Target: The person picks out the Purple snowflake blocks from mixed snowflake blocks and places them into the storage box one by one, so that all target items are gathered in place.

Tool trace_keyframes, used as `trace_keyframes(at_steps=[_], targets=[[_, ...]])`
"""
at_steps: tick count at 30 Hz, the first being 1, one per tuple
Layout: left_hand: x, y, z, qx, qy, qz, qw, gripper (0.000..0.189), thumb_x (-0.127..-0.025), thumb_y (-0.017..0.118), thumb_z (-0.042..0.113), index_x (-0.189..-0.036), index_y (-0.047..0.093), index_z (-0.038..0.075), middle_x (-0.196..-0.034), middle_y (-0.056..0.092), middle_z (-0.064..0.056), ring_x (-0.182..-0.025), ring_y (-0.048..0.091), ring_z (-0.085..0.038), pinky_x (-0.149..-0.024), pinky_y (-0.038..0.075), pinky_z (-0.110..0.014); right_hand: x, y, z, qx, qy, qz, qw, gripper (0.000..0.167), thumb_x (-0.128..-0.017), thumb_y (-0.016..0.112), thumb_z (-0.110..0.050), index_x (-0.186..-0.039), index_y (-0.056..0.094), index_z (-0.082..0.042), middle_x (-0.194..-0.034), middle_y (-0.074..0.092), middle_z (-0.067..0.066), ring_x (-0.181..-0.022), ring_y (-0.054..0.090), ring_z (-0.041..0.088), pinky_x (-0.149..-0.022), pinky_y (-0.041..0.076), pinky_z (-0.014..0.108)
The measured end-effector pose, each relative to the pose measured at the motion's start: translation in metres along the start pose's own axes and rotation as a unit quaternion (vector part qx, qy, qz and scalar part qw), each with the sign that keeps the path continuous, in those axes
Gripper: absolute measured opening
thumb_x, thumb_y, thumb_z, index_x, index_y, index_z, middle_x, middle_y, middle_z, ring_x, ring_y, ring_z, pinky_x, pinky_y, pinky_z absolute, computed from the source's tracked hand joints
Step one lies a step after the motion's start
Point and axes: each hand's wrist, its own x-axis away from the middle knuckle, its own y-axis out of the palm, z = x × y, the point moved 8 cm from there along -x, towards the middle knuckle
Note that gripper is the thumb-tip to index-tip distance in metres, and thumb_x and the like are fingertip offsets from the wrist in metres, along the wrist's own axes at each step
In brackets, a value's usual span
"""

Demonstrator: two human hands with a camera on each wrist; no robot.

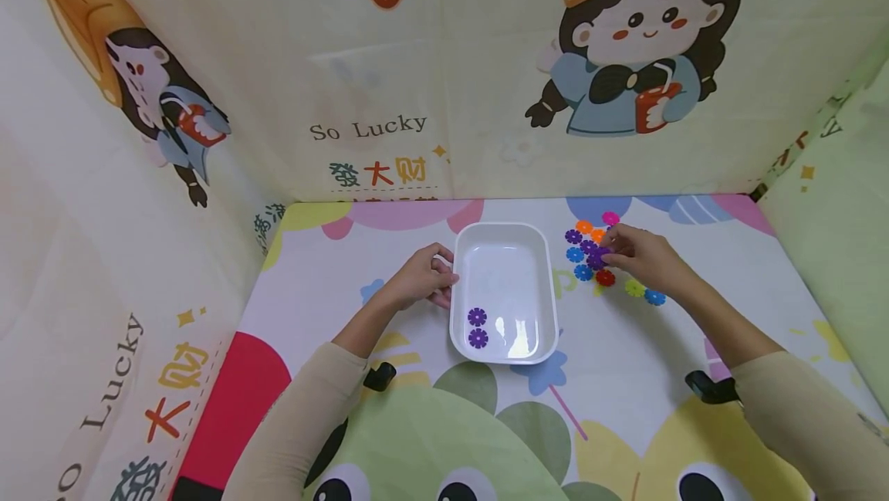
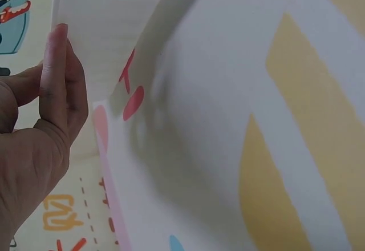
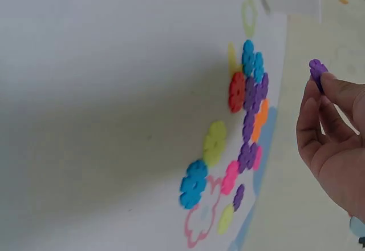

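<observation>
A white rectangular tray (image 1: 504, 235) stands upright on the table, with two purple flower-shaped plastic pieces (image 1: 477, 328) lying inside near its lower left. My left hand (image 1: 425, 279) holds the tray's left rim; in the left wrist view its fingers (image 2: 54, 85) lie against the outer wall, and the thumb tip is hidden. Between thumb and fingers, my right hand (image 1: 646, 255) pinches a purple flower-shaped piece (image 3: 317, 74), raised off the table in the right wrist view. Below it spreads a loose group of similar pieces, including a red one (image 1: 606, 278) and a blue one (image 1: 575, 255).
A yellow-green piece (image 1: 635, 287) and another blue piece lie at the near right of the group. The table's printed cloth (image 1: 410, 346) carries cartoon pictures. Pale printed curtains (image 1: 486, 99) rise behind and at both sides.
</observation>
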Motion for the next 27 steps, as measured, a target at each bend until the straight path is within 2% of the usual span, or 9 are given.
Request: trace_keyframes(at_steps=[4,6,12,27], targets=[[0.000,0.000,0.000,0.000,-0.003,0.002,1.0000,0.037,-0.100,0.066,0.005,-0.132,0.047,0.004,-0.099,0.062,-0.014,-0.069,0.071,-0.021,-0.064,0.069,-0.043,-0.004,0.003,-0.016,-0.020,-0.014,-0.007,0.9997,0.021,-0.098,0.070,-0.006,-0.118,0.064,-0.003,-0.114,0.071,0.020,-0.107,0.070,0.039,-0.084,0.068,0.038],[0.000,0.000,-0.001,0.000,-0.003,0.002,1.0000,0.037,-0.100,0.066,0.005,-0.132,0.048,0.004,-0.099,0.062,-0.014,-0.069,0.071,-0.021,-0.064,0.069,-0.043,-0.005,0.005,-0.023,-0.026,-0.020,-0.010,0.9994,0.021,-0.098,0.070,-0.007,-0.118,0.065,-0.005,-0.115,0.072,0.019,-0.107,0.070,0.038,-0.084,0.068,0.036],[-0.001,-0.001,-0.001,0.000,-0.004,0.004,1.0000,0.036,-0.100,0.066,0.004,-0.132,0.048,0.004,-0.098,0.061,-0.014,-0.069,0.071,-0.021,-0.063,0.069,-0.043,-0.010,0.013,-0.044,-0.044,-0.044,-0.016,0.9979,0.022,-0.097,0.072,-0.012,-0.118,0.066,-0.008,-0.112,0.073,0.014,-0.103,0.071,0.033,-0.083,0.069,0.041],[0.000,0.000,0.000,0.004,0.001,0.003,1.0000,0.036,-0.100,0.065,0.003,-0.131,0.047,0.002,-0.096,0.061,-0.013,-0.068,0.071,-0.021,-0.063,0.069,-0.043,-0.023,0.044,-0.093,-0.080,-0.098,-0.050,0.9908,0.016,-0.096,0.073,-0.009,-0.111,0.069,-0.014,-0.106,0.075,0.004,-0.098,0.073,0.023,-0.089,0.067,0.037]])
